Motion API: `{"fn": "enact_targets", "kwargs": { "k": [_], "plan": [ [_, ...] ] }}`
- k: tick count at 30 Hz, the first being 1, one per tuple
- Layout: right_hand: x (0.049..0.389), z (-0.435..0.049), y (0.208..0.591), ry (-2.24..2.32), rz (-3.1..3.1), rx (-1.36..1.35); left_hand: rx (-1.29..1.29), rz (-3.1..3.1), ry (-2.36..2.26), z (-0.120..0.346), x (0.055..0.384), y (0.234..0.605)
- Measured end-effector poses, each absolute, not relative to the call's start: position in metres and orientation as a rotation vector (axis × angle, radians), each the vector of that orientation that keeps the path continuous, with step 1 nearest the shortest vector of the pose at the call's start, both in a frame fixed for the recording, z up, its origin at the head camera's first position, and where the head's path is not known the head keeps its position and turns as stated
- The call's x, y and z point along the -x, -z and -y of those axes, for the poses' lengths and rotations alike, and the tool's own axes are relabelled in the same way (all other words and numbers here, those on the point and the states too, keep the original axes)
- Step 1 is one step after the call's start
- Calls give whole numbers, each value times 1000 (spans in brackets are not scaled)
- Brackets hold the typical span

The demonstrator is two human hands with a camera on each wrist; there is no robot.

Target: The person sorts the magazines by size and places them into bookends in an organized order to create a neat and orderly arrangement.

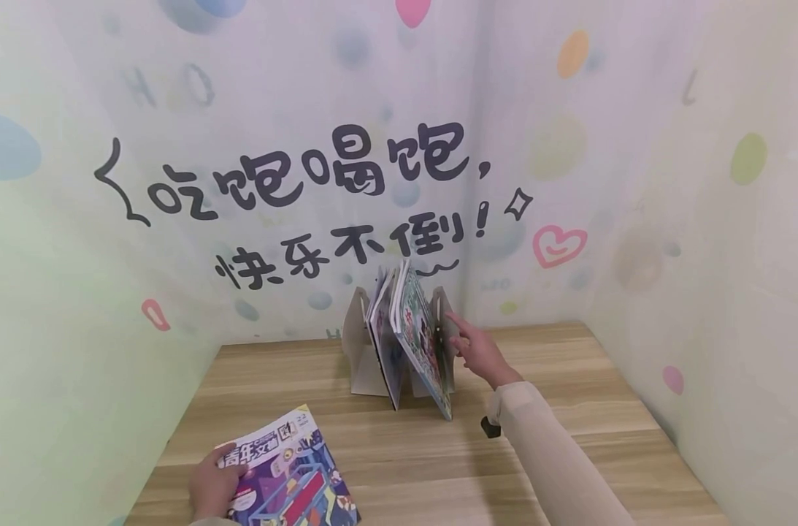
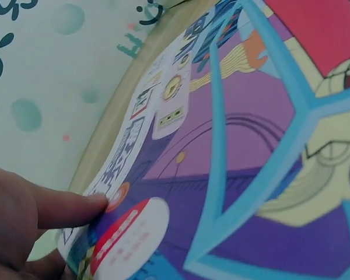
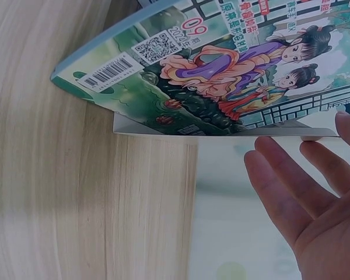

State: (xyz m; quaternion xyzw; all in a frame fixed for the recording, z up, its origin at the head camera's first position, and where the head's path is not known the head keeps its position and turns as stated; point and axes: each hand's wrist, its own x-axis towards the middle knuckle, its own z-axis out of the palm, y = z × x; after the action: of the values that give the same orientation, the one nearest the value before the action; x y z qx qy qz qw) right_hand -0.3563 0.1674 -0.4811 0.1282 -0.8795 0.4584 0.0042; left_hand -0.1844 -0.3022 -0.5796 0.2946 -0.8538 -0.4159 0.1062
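My left hand pinches the left edge of a purple magazine, thumb on its cover; the left wrist view shows this thumb up close. Farther back, a grey-white book rack stands upright with several thin magazines in it. One with a green illustrated cover leans among them, its lower corner poking out of the front. At the rack's right side is my right hand, its fingers spread and extended. These fingertips meet or nearly meet the rack's side panel.
The wood-grain table stretches beneath everything. Behind it rises a pale wall with dark lettering and coloured dots, and similar walls stand at both sides. A small black object shows under the right wrist.
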Motion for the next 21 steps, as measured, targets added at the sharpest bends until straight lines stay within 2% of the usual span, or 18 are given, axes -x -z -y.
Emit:
{"fn": "enact_targets", "kwargs": {
  "k": [14, 21],
  "plan": [
    [355, -167, 480, -1431, 2759, -409, -777, 2528, 1684, 304, 188, 564],
    [356, -167, 480, -1410, 2761, -413, -560, 2709, 1520, 307, 189, 557]
  ]
}}
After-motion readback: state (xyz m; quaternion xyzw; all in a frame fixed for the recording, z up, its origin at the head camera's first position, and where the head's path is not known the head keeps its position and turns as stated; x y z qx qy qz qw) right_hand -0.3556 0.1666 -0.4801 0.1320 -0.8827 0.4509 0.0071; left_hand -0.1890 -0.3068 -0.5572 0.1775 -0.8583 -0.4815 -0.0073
